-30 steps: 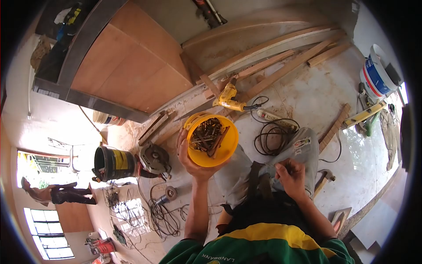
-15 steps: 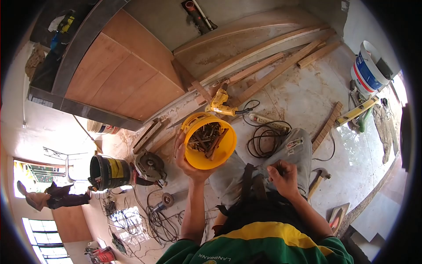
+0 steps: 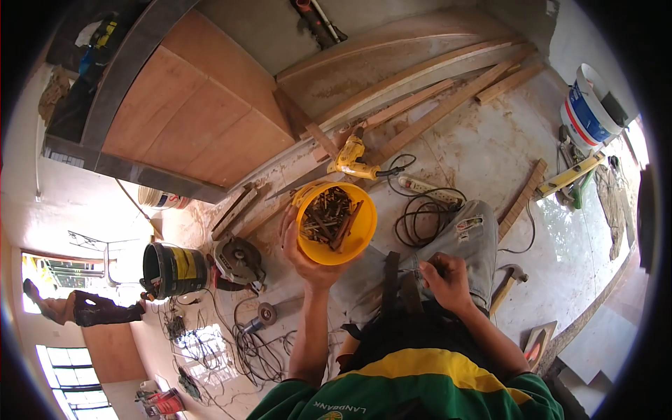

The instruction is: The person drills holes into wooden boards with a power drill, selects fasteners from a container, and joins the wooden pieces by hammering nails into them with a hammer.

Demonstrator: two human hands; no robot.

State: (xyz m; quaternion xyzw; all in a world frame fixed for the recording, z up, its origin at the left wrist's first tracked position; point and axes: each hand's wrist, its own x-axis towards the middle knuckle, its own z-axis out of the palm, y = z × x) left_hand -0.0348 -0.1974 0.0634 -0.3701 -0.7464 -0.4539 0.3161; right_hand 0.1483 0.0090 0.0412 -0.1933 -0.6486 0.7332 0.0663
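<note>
My left hand (image 3: pixel 306 257) grips a yellow plastic tub (image 3: pixel 364 234) from its side and underneath. The tub's mouth tilts toward me, showing a jumble of screws or nails (image 3: pixel 327 212) and a few brownish strips inside. Over my right thigh, my right hand (image 3: pixel 448 281) is closed, thumb and fingers pinched together. Whatever small thing may be in that pinch is too small to name. Just beyond the tub, a yellow power drill (image 3: pixel 353 159) lies on the floor with its black cord trailing right.
A circular saw (image 3: pixel 238 259) and an angle grinder (image 3: pixel 266 315) lie left among tangled cords. Beside them stands a black bucket (image 3: pixel 164 269). Planks (image 3: pixel 448 122) stretch ahead. A hammer (image 3: pixel 514 276), a yellow level (image 3: pixel 570 175) and a white bucket (image 3: pixel 584 115) are right. Another person (image 3: pixel 91 308) bends far left.
The tub has tipped a little more toward me, so more of its contents shows. My right hand has shifted slightly, its pinch turned more to the left.
</note>
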